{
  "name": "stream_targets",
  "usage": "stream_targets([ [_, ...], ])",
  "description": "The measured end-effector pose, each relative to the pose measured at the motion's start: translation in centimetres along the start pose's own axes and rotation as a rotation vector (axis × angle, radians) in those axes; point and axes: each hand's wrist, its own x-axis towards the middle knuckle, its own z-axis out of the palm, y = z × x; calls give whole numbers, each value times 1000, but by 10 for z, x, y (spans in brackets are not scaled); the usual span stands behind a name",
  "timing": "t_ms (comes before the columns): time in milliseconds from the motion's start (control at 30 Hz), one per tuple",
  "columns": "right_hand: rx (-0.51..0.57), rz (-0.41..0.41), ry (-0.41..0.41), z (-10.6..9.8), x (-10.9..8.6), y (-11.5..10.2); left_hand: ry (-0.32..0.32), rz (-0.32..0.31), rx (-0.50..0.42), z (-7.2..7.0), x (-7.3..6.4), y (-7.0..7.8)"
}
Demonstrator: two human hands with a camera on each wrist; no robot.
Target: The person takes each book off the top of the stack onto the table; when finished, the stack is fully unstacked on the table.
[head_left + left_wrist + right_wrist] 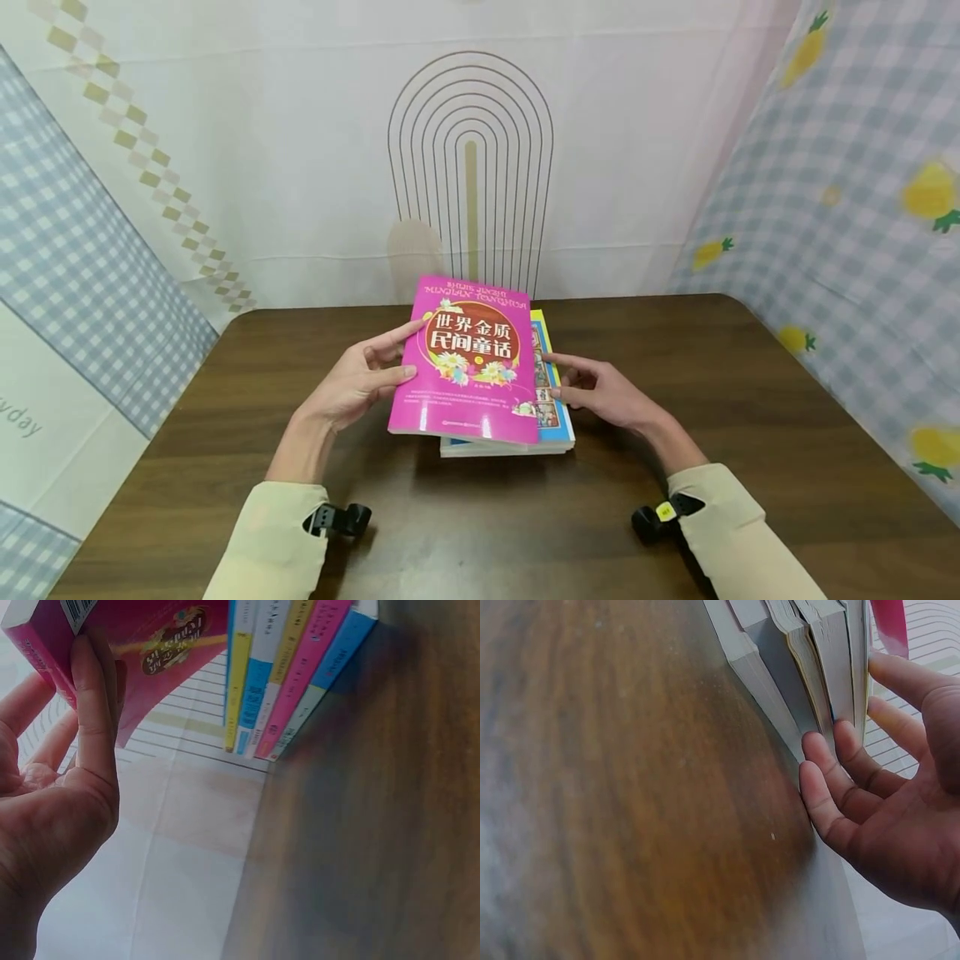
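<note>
My left hand [356, 379] grips a pink paperback book [471, 354] by its spine side, thumb on the front cover. In the left wrist view, fingers lie behind the raised book. Below it is a stack of books [289, 671] with yellow, blue, pink and green spines. The top one, a blue-and-yellow picture book [558, 421], is mostly covered by the pink book. My right hand [603, 392] touches the stack's right side. In the right wrist view, its fingertips rest against the page edges [821, 667], with thumb and index finger near the top cover.
The stack stands on a dark brown wooden table [300, 533], near its far edge. Behind it hangs a white cloth [315, 183] with an arch pattern. A checked cloth with pineapples [847, 250] hangs at the right, another checked cloth [82, 250] at the left.
</note>
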Motion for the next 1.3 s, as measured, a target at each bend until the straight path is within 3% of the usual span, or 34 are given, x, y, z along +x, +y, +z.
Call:
stream_targets([
  [533,-27,-2,-11,0,9,0,87,53,36,-32,-20,43],
  [933,-32,-15,-2,-8,5,4,111,54,16,-52,-29,55],
  [1300,-35,-9,-10,-11,3,2,176,39,14,-83,-45,57],
])
